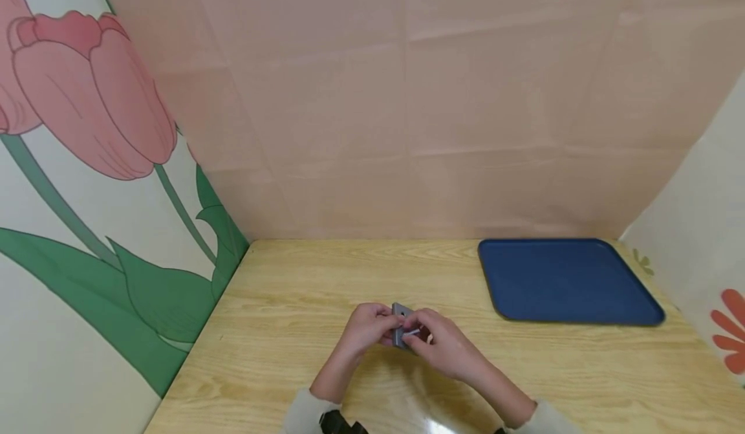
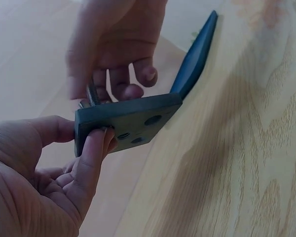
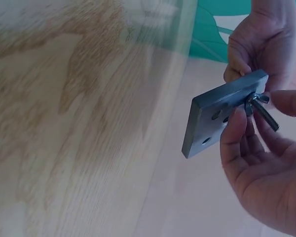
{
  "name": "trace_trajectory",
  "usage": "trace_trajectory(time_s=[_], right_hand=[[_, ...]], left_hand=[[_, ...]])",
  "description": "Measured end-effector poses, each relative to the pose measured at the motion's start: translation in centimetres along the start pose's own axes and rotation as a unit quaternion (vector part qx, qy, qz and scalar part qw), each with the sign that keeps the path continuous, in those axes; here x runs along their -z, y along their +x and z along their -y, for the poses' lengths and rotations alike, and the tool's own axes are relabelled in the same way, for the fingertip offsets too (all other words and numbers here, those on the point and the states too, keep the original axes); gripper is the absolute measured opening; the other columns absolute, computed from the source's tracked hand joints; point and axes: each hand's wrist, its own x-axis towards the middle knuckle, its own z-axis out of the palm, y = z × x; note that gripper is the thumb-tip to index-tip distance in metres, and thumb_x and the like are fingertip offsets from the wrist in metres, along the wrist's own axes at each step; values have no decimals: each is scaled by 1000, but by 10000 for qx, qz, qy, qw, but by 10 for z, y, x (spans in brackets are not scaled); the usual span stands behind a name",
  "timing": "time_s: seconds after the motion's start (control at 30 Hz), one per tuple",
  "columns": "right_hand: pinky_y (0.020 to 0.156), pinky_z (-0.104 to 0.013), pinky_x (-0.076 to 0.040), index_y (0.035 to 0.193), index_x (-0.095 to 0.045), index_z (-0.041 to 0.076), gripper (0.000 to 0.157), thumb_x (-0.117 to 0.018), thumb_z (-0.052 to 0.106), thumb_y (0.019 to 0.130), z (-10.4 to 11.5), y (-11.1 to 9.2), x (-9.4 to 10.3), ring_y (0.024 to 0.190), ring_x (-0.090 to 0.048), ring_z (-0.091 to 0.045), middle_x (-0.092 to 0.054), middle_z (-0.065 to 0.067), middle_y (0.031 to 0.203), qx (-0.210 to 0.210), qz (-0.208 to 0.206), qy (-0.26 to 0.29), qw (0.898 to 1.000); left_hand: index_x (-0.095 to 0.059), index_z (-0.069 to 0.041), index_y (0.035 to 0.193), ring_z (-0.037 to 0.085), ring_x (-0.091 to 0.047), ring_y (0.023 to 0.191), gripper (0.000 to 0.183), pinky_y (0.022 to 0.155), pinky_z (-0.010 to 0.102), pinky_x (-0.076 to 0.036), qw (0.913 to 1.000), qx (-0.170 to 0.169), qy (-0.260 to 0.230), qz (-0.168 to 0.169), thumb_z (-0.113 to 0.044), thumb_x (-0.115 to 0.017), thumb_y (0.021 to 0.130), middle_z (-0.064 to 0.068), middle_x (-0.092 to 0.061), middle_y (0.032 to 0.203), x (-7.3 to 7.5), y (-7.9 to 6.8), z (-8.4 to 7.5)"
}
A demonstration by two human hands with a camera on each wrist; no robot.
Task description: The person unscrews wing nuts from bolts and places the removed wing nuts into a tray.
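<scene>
My left hand grips one end of a small grey metal plate with several round holes, thumb and fingers on its edge and faces. A threaded bolt passes through a hole near that end and sticks out on the right hand's side. On its thread, close against the plate, sits a wing nut. My right hand pinches around the wing nut, its thumb and index fingertip at the two wings. In the left wrist view, fingers of my left hand cover the bolt's other end.
The plate is held over a light wood-grain table. At the back right lies a dark blue tray. A pinkish-beige sheet hangs behind the table, and a wall with painted tulips stands on the left.
</scene>
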Motion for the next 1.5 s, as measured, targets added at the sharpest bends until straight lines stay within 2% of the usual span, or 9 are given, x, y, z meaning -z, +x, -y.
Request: trace_trajectory(time_s=[0.1, 0.2, 0.5, 0.83, 1.13, 1.33, 1.5], right_hand=[[62, -22, -48, 102, -67, 17, 15, -67, 32, 99, 1, 2, -2, 74, -56, -4, -63, 7, 90, -369, -227, -196, 9989], [60, -22, -45, 96, -68, 19, 19, -67, 38, 97, 2, 4, -4, 69, -53, -3, -63, 10, 82, -619, -371, -500, 9961], [54, -22, -43, 94, -69, 15, 19, -70, 35, 95, 2, 3, -5, 62, -52, -5, -62, 10, 74, -793, -180, -500, 9954], [61, -21, -50, 100, -67, 12, 11, -73, 14, 91, 1, 2, -4, 73, -58, -3, -66, 5, 89, -488, -130, -274, 9983], [61, -20, -48, 99, -68, 15, 16, -74, 5, 89, -3, 1, -5, 72, -54, -1, -60, 5, 88, -14, -187, -359, 9992], [62, -21, -47, 99, -70, 20, 6, -73, 20, 94, -3, 2, -6, 73, -53, -1, -60, 7, 90, -24, -294, -302, 9991], [62, -22, -47, 94, -70, 21, 15, -67, 35, 98, 2, 6, -7, 73, -54, -4, -63, 8, 89, -565, -494, -420, 9963]], left_hand=[[-73, 5, 96, 15, -69, 64, 22, 59, 30, -61, 10000, -17, 5, -10, -16, -73, 89, 10, -74, 79, 0, 0, 0], [-72, 5, 97, 15, -70, 65, 23, 59, 30, -61, 10000, -18, -14, -2, -17, -74, 89, 10, -74, 79, 0, 0, 0], [-71, 7, 99, 15, -70, 65, 25, 58, 30, -61, 10000, -7, -7, -22, -15, -74, 88, 13, -75, 82, -1, 0, -1], [-71, 6, 99, 15, -69, 65, 24, 56, 30, -60, 9998, 64, 90, -151, -15, -74, 88, 12, -75, 84, -1, 2, 1], [-71, 5, 97, 14, -68, 64, 23, 57, 29, -60, 9997, 119, 123, -186, -16, -75, 88, 9, -74, 82, -1, 0, -1], [-71, 4, 95, 14, -69, 65, 22, 57, 28, -60, 9999, 61, 108, -113, -16, -75, 88, 8, -73, 80, 1, 2, 0], [-70, 4, 97, 15, -69, 66, 23, 58, 29, -60, 9998, 85, 114, -101, -17, -75, 88, 8, -73, 81, 1, 1, -2]])
